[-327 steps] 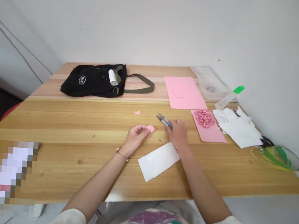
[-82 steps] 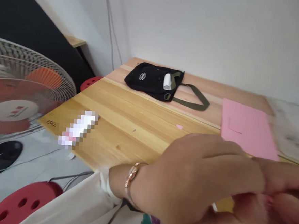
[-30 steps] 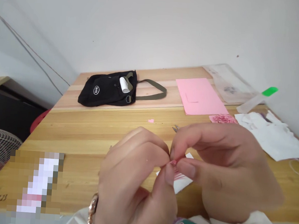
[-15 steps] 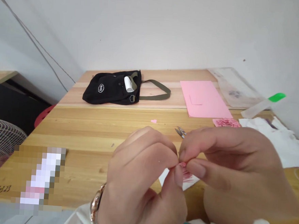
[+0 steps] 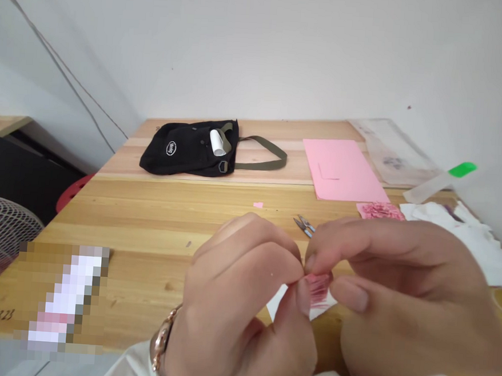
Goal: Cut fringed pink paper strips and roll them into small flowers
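A small pink fringed piece [image 5: 318, 290] with fine darker strands is between my two hands at the lower middle. My left hand [image 5: 247, 302], wearing a bracelet-like watch, pinches its left edge between thumb and forefinger. At its upper right, my right hand [image 5: 403, 284] has curled fingers on the piece, the forefinger at the top and the thumb tip by the right edge. Fingers partly cover the piece. Below it lies a white paper [image 5: 274, 302], mostly hidden by my left hand. Thread snips [image 5: 303, 226] rest just beyond my fingers.
Pink sheets [image 5: 346, 177] lie toward the back right, near a pink textured piece [image 5: 380, 211] and crumpled white paper [image 5: 458, 237]. A green-ended clear tube [image 5: 440, 181] is beside them. A black bag [image 5: 185, 149] lies at the back. A fan [image 5: 1, 245] stands left.
My right thumb and forefinger have moved apart, the thumb slightly to the right, so more of the pink fringed piece shows. My left hand keeps its pinch.
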A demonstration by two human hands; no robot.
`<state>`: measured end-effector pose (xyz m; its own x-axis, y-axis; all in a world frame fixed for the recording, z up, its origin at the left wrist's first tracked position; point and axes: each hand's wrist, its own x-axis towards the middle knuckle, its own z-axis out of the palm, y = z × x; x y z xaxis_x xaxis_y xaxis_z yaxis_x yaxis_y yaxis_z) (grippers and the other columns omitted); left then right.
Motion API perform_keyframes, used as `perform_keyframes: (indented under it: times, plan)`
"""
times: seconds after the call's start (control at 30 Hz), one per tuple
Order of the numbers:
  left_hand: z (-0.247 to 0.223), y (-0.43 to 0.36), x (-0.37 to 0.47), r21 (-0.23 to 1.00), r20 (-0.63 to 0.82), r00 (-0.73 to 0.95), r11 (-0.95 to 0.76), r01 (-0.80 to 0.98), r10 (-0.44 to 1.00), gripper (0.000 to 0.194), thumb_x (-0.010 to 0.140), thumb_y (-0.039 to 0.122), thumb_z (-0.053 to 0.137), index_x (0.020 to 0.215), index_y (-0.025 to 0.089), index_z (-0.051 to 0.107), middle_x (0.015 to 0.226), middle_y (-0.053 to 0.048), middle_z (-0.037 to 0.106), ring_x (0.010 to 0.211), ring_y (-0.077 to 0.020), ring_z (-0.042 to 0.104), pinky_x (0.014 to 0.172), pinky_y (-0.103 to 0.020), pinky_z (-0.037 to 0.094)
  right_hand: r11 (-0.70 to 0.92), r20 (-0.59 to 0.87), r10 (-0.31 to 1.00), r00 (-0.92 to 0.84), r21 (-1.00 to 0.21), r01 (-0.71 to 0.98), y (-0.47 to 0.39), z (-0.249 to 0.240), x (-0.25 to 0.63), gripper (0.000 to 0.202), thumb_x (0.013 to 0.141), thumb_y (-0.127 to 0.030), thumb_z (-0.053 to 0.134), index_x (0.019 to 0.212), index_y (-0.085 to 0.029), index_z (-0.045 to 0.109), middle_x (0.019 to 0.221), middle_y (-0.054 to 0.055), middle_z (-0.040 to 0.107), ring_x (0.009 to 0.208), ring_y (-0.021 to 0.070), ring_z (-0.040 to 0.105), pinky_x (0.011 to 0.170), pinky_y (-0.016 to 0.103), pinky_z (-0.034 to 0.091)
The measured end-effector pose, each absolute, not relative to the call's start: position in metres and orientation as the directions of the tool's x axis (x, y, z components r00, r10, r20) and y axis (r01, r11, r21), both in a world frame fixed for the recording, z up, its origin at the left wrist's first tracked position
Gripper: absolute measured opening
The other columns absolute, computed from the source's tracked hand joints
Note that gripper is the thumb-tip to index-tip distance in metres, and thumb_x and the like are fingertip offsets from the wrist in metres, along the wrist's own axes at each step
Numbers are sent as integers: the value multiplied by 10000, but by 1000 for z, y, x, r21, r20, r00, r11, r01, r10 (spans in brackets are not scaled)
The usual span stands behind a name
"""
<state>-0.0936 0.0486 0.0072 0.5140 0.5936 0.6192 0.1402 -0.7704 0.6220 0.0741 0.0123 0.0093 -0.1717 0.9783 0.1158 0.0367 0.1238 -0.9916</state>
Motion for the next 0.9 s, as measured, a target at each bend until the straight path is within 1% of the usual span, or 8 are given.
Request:
perform_keyframes:
  times: [0.07, 0.23, 0.53, 0.9]
  plan:
    - [7, 48, -93, 615, 620, 514, -774, 151, 592, 171, 696, 14, 490, 677, 176, 538, 619, -44, 606, 539, -133, 536, 457, -282, 469, 128, 123, 976, -182, -992, 16, 13, 9, 74, 86, 781, -304, 657, 765, -240, 711, 667, 16, 691, 591, 152, 642, 544, 258, 541]
    - [8, 50, -94, 601, 608, 540, -781, 167, 583, 182, 696, 14, 483, 671, 188, 531, 619, -42, 606, 532, -137, 535, 455, -288, 480, 122, 120, 977, -175, -992, 3, 13, 9, 74, 79, 783, -283, 654, 751, -241, 712, 649, 10, 686, 568, 143, 635, 520, 244, 528]
    - [8, 46, -92, 609, 601, 521, -769, 192, 606, 181, 690, 9, 475, 649, 183, 506, 640, -33, 603, 551, -129, 552, 479, -273, 501, 124, 129, 974, -188, -992, -35, 13, 9, 73, 51, 765, -237, 671, 739, -223, 714, 640, 6, 687, 587, 140, 640, 541, 240, 532]
    - [8, 46, -92, 618, 598, 506, -759, 203, 622, 175, 734, 46, 489, 651, 200, 500, 654, -33, 612, 557, -142, 550, 493, -297, 518, 134, 125, 982, -142, -990, 52, 13, 11, 71, 36, 721, -205, 705, 689, -215, 694, 615, 7, 685, 564, 151, 634, 515, 245, 526]
